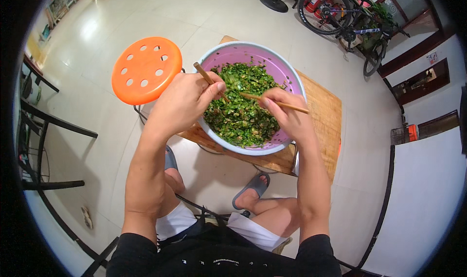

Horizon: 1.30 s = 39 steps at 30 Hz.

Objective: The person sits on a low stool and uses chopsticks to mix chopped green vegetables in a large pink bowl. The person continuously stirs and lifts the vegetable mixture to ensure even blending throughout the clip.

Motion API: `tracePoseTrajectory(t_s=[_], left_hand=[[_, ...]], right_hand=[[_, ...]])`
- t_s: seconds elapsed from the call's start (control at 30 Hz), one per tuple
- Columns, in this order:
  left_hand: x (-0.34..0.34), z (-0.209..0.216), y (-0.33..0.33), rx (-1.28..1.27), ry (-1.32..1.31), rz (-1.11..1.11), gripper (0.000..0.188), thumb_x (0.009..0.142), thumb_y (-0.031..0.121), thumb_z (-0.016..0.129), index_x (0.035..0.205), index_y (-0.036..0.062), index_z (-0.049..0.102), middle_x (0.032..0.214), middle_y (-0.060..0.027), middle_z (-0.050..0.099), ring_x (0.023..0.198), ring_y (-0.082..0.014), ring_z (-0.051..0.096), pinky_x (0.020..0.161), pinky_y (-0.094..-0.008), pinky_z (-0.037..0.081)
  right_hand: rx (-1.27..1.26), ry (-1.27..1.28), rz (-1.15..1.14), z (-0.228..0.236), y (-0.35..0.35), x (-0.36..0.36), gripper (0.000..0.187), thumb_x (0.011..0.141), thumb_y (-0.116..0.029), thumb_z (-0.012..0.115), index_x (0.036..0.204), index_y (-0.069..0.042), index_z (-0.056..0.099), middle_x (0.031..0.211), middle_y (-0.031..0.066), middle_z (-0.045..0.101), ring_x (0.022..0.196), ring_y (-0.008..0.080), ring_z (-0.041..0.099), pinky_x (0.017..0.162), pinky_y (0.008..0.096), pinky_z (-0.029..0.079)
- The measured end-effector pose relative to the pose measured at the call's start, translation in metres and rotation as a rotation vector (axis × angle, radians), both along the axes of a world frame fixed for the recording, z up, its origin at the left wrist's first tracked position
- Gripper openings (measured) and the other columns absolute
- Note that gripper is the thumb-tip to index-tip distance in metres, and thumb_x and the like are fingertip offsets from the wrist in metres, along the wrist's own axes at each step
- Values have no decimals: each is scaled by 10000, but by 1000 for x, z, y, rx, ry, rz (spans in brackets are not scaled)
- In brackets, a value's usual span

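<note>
A large basin (258, 150), pale outside and pink-purple inside, holds a heap of chopped green vegetables (243, 121) with small brownish bits mixed in. My left hand (189, 97) is closed round a wooden chopstick (203, 73), which slants down with its lower end in the greens. Over the basin's right side, my right hand (289, 116) grips another wooden chopstick (294, 107) lying nearly level. Its tip reaches the greens near the middle. Some of the greens by the two tips look blurred.
The basin stands on a wooden table (321, 107). An orange round stool (146, 73) with holes in its seat is at the left. Black chair legs (58, 124) show farther left. A bicycle (345, 24) leans at the back right. My slippered feet are below the table.
</note>
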<state>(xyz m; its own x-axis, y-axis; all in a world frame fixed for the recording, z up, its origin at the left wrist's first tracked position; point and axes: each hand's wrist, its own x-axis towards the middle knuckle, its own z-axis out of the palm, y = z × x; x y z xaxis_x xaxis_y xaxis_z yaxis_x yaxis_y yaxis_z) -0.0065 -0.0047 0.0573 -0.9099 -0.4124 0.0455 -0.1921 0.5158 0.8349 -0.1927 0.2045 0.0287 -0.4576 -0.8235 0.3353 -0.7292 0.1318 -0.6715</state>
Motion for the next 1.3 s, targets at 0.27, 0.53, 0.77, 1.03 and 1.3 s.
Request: tracePoseTrajectory(t_s=[0.27, 0.53, 0.77, 1.03, 1.3], left_hand=[[-6, -15, 1, 118, 201, -33, 244, 1065, 127, 549, 1082, -61, 703, 961, -144, 774, 931, -223, 766, 842, -343, 612], [-24, -44, 5, -149, 323, 105, 145, 1019, 131, 644, 1091, 33, 722, 900, -164, 761, 810, -275, 754, 741, -362, 583], [-12, -15, 11, -245, 108, 213, 172, 1018, 149, 641, 1060, 11, 734, 838, -160, 748, 752, -283, 732, 704, -362, 565], [11, 6, 4, -27, 62, -7, 197, 1050, 110, 599, 1067, -41, 724, 909, -118, 765, 874, -193, 753, 795, -323, 593], [-21, -27, 29, 124, 232, -61, 197, 1064, 101, 582, 1119, -53, 693, 986, -118, 762, 906, -183, 750, 813, -316, 594]], right_hand=[[6, -171, -451, 8, 26, -31, 204, 979, -166, 621, 913, 13, 691, 813, 149, 732, 732, 211, 713, 673, 350, 550], [54, -109, -196, 15, 49, 25, 175, 963, -117, 598, 832, -13, 648, 725, 113, 684, 630, 218, 660, 621, 348, 524], [-56, 56, -70, 2, 6, 31, 62, 951, -69, 698, 931, -11, 687, 764, 153, 672, 671, 286, 675, 618, 377, 518], [-18, -171, -455, 14, 52, 4, 172, 945, -108, 623, 836, 15, 669, 702, 131, 671, 612, 213, 645, 604, 345, 502], [47, -224, -168, 21, 55, 34, 105, 925, -69, 648, 861, 8, 681, 711, 116, 661, 615, 201, 626, 590, 342, 491]])
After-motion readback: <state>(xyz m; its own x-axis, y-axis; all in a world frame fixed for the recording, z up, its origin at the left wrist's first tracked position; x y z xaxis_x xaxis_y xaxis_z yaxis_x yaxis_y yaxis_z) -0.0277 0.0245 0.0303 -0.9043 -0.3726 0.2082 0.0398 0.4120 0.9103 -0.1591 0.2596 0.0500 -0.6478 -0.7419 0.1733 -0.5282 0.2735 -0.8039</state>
